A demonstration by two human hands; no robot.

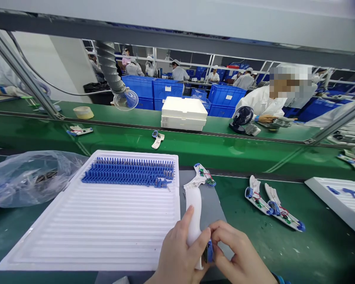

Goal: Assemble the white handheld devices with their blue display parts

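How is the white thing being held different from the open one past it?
The held white piece shows a smooth outside; the open piece shows its inside, with green bits and red wire. The left hand grips the held white piece; no hand touches the open piece. The held white piece has a blue part at its near end, by the right hand; the open piece has blue at its far end. Both are white and blue.
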